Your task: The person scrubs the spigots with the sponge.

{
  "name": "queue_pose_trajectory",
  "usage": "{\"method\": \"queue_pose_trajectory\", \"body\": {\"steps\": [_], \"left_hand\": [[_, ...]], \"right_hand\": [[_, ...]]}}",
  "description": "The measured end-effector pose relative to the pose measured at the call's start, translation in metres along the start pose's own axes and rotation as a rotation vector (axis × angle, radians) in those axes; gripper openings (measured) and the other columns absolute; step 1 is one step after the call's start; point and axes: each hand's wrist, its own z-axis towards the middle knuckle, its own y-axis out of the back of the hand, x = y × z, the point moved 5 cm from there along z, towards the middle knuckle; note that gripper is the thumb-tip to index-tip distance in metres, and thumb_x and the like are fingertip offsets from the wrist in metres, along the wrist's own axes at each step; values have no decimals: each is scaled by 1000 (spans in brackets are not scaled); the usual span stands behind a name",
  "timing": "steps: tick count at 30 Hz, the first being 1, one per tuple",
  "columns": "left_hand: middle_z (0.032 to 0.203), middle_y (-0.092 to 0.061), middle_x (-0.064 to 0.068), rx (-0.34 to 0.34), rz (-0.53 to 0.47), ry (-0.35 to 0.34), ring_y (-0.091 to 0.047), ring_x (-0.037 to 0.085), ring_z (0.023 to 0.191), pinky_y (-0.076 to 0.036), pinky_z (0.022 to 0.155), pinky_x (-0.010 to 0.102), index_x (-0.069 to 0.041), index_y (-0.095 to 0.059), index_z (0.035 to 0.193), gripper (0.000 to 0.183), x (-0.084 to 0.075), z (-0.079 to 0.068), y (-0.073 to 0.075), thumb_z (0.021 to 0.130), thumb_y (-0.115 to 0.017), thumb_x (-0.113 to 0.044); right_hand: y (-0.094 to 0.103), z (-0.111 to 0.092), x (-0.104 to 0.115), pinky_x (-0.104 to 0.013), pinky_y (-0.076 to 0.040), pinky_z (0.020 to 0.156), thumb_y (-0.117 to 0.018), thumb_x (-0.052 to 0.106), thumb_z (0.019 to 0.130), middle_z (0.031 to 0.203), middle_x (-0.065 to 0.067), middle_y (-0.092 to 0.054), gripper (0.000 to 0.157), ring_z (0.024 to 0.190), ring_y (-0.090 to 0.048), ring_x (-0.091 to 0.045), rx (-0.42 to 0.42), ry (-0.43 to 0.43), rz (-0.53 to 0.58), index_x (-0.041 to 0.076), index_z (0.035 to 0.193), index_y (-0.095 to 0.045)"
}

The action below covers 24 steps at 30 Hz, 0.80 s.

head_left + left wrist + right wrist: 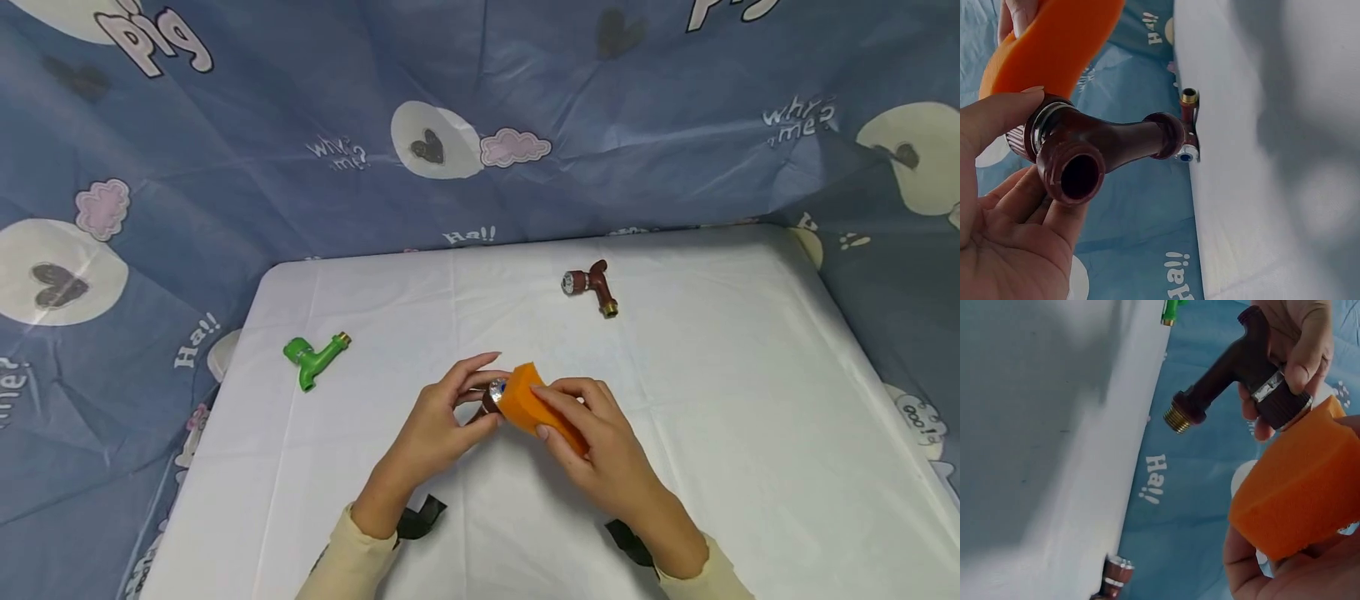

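Orange sponge [534, 406] gripped in right hand [600, 454], pressed against brown tap [1097, 150] held by left hand [438, 425].

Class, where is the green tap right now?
In the head view, the green tap lies on the white table at its left side, left of both hands and apart from them.

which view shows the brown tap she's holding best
The left wrist view: the held brown tap fills the frame, open spout and chrome collar clear, gripped by the left hand. The right wrist view shows its brass thread; the head view mostly hides it behind the orange sponge.
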Motion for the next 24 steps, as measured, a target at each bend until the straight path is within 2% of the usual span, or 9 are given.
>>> {"method": "queue_pose_trajectory", "body": {"steps": [8, 11, 15, 18, 24], "left_hand": [[131, -65, 7, -36, 42, -25, -68, 20, 116, -55, 99, 31, -10, -49, 151, 75, -1, 2, 2, 86, -82, 7], [130, -66, 4, -47, 76, -38, -68, 19, 114, -55, 99, 31, -11, -51, 150, 75, -3, 3, 3, 85, -84, 6], [132, -65, 5, -21, 91, -55, -68, 19, 115, -55, 99, 32, -9, -48, 152, 75, -5, 4, -1, 87, -82, 6], [135, -63, 7, 1, 103, -60, -67, 19, 116, -55, 99, 33, -5, -46, 153, 72, -6, 5, -5, 89, -77, 7], [134, -61, 3, -16, 149, -68, -65, 16, 115, -55, 99, 31, -9, -49, 151, 72, -6, 10, -4, 86, -72, 11]], "right_hand": [[12, -8, -5, -26, -53, 90, -80, 3, 89, 126, 1, -63, 47, 113, -58, -18, 62, -46, 69, 16, 133, -72], [19, -6, -6, -24, -52, 92, -81, 4, 88, 127, 4, -62, 47, 115, -58, -16, 55, -58, 81, 18, 132, -72], [19, 7, -2, -28, -50, 93, -81, 9, 89, 129, 0, -62, 48, 117, -55, -20, 14, -12, 47, 16, 135, -71], [12, 14, 3, -32, -50, 89, -80, 14, 90, 129, -3, -62, 47, 115, -54, -22, 19, 29, -1, 15, 136, -70], [8, 8, 5, -34, -49, 85, -80, 14, 89, 125, -5, -62, 46, 111, -54, -23, -7, 31, -56, 15, 133, -71]]}}
